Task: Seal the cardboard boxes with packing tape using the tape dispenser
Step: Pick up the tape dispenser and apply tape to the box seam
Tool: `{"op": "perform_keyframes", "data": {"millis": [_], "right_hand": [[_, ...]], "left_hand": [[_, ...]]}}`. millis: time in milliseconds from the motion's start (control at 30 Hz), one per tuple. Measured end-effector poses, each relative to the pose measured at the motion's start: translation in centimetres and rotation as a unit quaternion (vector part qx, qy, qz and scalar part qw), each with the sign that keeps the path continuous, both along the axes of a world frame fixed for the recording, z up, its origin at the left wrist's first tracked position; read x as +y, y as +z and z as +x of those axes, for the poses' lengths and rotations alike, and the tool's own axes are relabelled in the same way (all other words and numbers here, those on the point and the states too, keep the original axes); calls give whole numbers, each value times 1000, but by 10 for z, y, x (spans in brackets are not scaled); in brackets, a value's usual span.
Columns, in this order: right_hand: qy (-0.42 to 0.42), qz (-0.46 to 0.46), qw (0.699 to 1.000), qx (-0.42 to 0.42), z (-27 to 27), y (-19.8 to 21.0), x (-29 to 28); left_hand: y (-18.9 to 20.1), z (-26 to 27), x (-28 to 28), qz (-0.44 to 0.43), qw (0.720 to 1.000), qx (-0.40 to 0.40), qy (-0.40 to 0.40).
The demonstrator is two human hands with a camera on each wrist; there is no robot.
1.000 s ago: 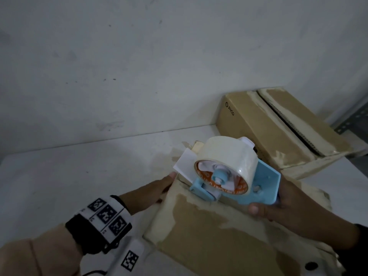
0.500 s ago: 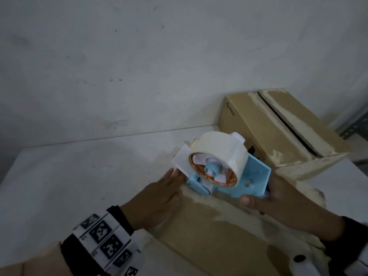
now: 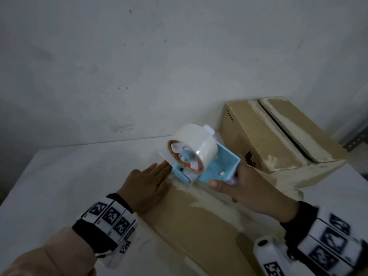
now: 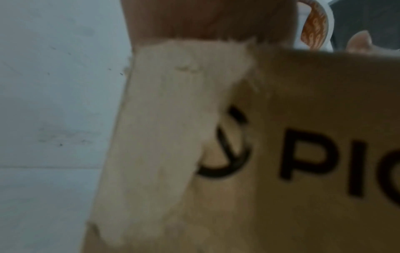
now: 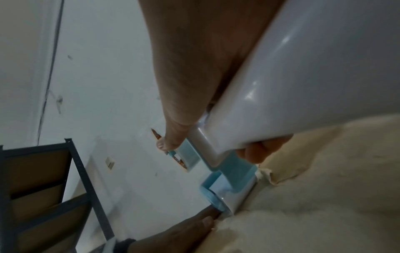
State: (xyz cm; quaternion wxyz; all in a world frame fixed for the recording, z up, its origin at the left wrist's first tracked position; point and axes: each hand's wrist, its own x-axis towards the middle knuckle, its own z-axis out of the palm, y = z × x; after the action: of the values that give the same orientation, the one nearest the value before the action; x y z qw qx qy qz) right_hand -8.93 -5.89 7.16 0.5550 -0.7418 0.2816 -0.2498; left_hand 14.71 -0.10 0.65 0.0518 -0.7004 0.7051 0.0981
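Gripping the tape dispenser (image 3: 207, 164), the right hand (image 3: 249, 188) has shifted left (left hand (image 3: 148, 186) stays flat on the box (image 3: 199, 226)).

Tape dispenser (image 3: 201, 162) on near box (image 3: 199, 226); second box (image 3: 278, 136) behind.

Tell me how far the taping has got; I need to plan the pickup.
Nothing looks sealed yet. In hand: the right hand grips the tape dispenser at the far end of the near box, while the left hand lies flat on that box's edge. Left: running tape along it, then the far box, whose top seam gapes open.
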Motion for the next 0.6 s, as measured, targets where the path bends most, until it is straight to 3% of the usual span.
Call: {"op": "perform_keyframes", "data": {"millis": [200,367,600], "right_hand": [[8,-19,999,-25,12,2,-7],[11,-8,1000,-24,7,-3,-8],[30,6,999,-32,8,0,-8]], "left_hand": [[13,6,-8,34,998,-44,-25],[2,-17,6,30,999,36,-16],[-4,-16,6,9,999,49,17]]}}
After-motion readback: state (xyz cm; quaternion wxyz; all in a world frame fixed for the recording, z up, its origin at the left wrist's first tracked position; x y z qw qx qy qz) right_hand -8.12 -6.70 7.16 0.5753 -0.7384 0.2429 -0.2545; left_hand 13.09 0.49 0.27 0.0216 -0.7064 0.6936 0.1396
